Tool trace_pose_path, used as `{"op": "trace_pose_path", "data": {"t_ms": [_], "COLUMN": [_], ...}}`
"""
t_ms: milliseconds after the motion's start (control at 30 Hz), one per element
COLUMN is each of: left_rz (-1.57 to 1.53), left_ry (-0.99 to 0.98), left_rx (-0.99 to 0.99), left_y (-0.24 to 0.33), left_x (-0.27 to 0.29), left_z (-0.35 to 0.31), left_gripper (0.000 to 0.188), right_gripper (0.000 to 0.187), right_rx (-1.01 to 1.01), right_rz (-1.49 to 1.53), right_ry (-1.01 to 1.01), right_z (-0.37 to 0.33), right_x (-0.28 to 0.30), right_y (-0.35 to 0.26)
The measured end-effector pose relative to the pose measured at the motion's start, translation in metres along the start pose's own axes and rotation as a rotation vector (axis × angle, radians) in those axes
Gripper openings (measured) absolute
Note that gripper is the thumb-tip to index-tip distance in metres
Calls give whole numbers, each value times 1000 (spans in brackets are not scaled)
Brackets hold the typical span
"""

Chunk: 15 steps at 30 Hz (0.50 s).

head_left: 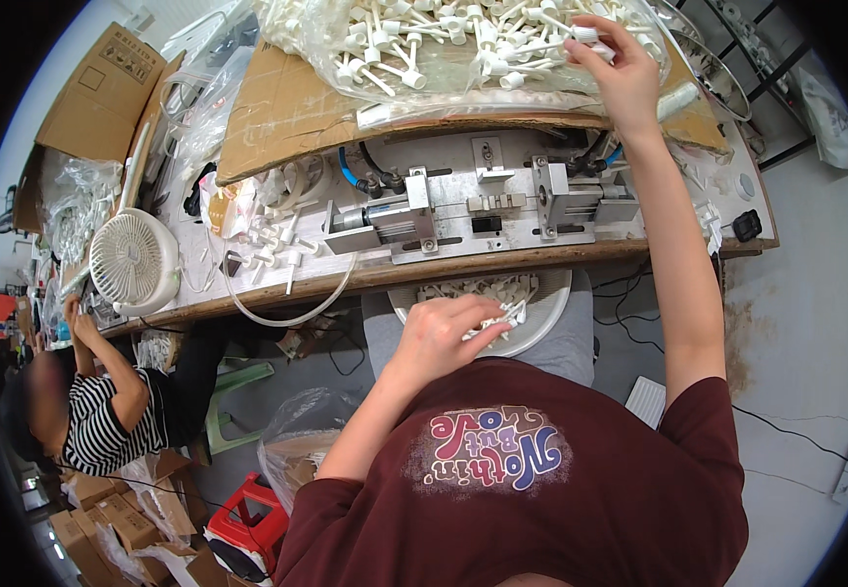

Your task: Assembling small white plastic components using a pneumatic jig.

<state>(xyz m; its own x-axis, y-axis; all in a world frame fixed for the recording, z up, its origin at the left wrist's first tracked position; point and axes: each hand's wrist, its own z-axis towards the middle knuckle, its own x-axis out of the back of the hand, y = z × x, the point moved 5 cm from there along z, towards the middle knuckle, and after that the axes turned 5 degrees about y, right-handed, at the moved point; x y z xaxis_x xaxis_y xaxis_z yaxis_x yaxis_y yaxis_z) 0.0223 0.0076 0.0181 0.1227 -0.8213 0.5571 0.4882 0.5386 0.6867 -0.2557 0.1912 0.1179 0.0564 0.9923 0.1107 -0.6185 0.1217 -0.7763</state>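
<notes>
My right hand (pixel 629 83) is raised at the far right, over the edge of a heap of white stemmed plastic caps (pixel 409 70) lying on clear plastic film. Between its thumb and fingers it pinches a white ribbed cap (pixel 585 35). My left hand (pixel 439 338) rests low, above a white round basin (pixel 553 318) in my lap. Its fingers are bent round several small white plastic pieces (pixel 514 313), whose exact kind I cannot make out. More such pieces (pixel 478 288) fill the basin.
Between my hands, a metal clamping fixture (pixel 488 245) with two facing cylinders and blue hoses sits on the wooden bench. Cardboard (pixel 287 122) lies behind it. Loose stemmed caps (pixel 272 245) and a white fan (pixel 133 259) are at left. Further left sits another person (pixel 116 406) in stripes.
</notes>
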Motion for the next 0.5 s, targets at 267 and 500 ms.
{"op": "trace_pose_path", "data": {"t_ms": [267, 500], "left_rz": [-277, -464], "left_ry": [199, 155], "left_rx": [253, 404], "left_y": [-6, -10], "left_x": [14, 8], "left_z": [32, 24], "left_gripper": [24, 37], "right_gripper": [32, 31], "right_rx": [-406, -470], "right_rz": [303, 661], "right_ry": [16, 96], "right_z": [-19, -44], "right_x": [8, 10], "right_y": [37, 6]}}
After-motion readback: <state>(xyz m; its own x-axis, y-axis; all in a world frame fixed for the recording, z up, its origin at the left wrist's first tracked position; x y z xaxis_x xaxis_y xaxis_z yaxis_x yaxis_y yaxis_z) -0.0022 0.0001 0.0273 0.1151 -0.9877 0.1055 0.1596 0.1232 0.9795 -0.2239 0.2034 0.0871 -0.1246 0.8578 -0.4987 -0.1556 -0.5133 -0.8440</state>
